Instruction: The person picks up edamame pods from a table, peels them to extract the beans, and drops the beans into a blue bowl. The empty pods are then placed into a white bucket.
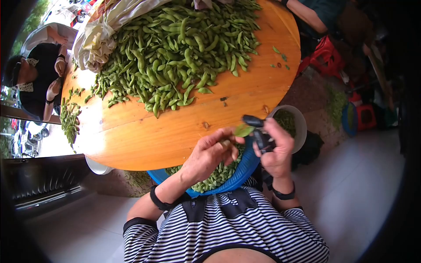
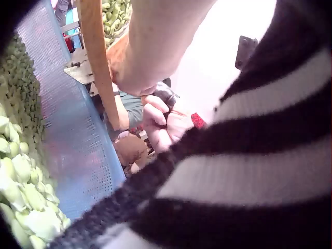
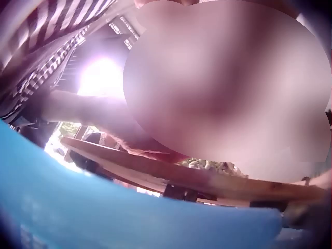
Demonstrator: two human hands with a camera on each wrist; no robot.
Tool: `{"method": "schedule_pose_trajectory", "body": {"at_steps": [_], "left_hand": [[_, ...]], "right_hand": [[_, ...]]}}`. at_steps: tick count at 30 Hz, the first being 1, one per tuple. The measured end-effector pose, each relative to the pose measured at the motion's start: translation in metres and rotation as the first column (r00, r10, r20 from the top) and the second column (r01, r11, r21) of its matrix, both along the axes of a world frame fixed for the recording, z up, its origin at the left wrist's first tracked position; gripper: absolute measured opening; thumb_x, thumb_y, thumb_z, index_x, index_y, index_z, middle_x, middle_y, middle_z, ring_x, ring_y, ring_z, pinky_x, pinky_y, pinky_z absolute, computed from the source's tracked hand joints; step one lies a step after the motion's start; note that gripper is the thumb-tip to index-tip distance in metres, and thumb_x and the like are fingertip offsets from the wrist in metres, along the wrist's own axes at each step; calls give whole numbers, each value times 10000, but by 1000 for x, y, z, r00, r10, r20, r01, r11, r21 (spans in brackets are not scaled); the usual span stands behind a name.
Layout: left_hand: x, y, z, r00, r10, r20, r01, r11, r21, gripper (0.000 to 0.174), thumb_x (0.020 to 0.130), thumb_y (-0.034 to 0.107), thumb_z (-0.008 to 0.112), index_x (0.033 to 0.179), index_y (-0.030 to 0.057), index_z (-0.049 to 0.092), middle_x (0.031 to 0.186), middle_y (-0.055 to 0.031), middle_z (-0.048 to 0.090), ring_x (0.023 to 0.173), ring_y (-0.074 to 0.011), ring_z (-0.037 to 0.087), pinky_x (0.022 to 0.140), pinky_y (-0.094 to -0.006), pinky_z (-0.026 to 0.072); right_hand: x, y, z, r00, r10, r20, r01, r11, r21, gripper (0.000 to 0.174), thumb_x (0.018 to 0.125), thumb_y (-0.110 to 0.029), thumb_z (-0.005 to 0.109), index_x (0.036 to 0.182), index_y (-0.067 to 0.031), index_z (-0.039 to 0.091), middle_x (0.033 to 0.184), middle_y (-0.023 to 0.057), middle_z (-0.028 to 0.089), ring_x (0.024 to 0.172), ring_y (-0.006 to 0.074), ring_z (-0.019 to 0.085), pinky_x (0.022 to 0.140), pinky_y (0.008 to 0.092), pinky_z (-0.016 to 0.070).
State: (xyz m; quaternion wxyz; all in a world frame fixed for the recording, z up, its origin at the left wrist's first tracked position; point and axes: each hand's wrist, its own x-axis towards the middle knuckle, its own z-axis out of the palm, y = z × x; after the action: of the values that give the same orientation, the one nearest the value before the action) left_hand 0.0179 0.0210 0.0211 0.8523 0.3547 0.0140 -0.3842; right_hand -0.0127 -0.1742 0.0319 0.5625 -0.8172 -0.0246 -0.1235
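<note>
Green pod (image 1: 242, 130) sits mid-frame, pinched by the left hand (image 1: 210, 151) over a blue basket (image 1: 247, 172), likely to catch beans (image 1: 215, 180); right hand (image 1: 280, 147) grip unclear.

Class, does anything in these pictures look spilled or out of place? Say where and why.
Mildly: a few green scraps lie on the table near its right edge, apart from the heaped pods, and more greenery seems scattered on the floor at the right, like spillage.
</note>
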Motion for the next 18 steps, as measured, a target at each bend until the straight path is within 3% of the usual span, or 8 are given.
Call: {"method": "schedule_pose_trajectory", "body": {"at_steps": [3, 5, 6, 7, 11, 13, 15, 18], "left_hand": [[9, 22, 4, 870, -355, 342, 299, 931, 207, 234, 935, 70, 518, 1145, 19, 608, 1074, -62, 622, 857, -170, 618, 762, -304, 503], [17, 34, 21, 198, -617, 761, 187, 786, 589, 204, 870, -12, 548, 1045, 20, 647, 975, -100, 662, 906, -228, 636, 770, -333, 527], [23, 37, 29, 257, -594, 762, 119, 802, 585, 169, 833, -23, 584, 979, 9, 664, 948, -136, 669, 925, -282, 641, 776, -366, 534], [36, 41, 31, 149, -531, 834, -77, 835, 545, 189, 799, -19, 620, 974, 21, 675, 936, -130, 670, 899, -280, 646, 755, -358, 539], [88, 37, 39, 345, -528, 776, -505, 593, 627, 158, 837, -8, 608, 977, -12, 681, 842, -115, 694, 738, -243, 680, 691, -306, 541], [95, 32, 40, 320, -520, 792, -510, 609, 607, 164, 841, -2, 606, 982, 0, 689, 843, -106, 703, 714, -211, 682, 674, -294, 542], [91, 28, 46, 511, -554, 658, -84, 730, 679, 164, 848, 33, 624, 994, 24, 697, 839, -104, 711, 699, -189, 683, 650, -279, 543], [72, 19, 58, 138, -796, 590, -19, 593, 805, 198, 823, 108, 694, 1015, 62, 691, 756, -88, 703, 651, -168, 677, 614, -288, 543]], "right_hand": [[-9, -33, 19, 967, -231, -108, 247, 954, 169, 264, 704, -67, 467, 918, 39, 579, 787, 13, 538, 624, 75, 518, 502, 209, 417], [-11, -71, 28, 896, -414, -163, 400, 910, -109, 336, 688, 49, 417, 971, 54, 598, 857, 81, 615, 682, 153, 597, 568, 253, 484], [-16, -105, 14, 906, -423, 21, 368, 761, -534, 418, 670, 79, 448, 1061, 74, 597, 968, 203, 644, 844, 323, 645, 763, 337, 511], [-18, -107, 24, 880, -474, 13, 365, 659, -657, 498, 659, 85, 470, 1148, 80, 567, 1048, 282, 614, 1011, 422, 591, 914, 383, 453], [-20, -110, 26, 832, -551, -61, 352, 610, -710, 533, 661, 84, 492, 1191, 65, 551, 1065, 282, 619, 1006, 420, 600, 886, 408, 466], [-19, -105, 24, 825, -553, -115, 348, 658, -668, 543, 660, 84, 498, 1200, 64, 546, 1073, 280, 620, 1010, 418, 601, 887, 410, 468], [-15, -101, 19, 866, -490, -96, 345, 726, -595, 538, 654, 86, 506, 1190, 69, 551, 1080, 276, 622, 1000, 411, 608, 879, 402, 475], [-11, -99, 15, 892, -449, -53, 343, 748, -568, 522, 651, 92, 500, 1170, 80, 555, 1072, 266, 627, 977, 394, 620, 863, 387, 485]]}}
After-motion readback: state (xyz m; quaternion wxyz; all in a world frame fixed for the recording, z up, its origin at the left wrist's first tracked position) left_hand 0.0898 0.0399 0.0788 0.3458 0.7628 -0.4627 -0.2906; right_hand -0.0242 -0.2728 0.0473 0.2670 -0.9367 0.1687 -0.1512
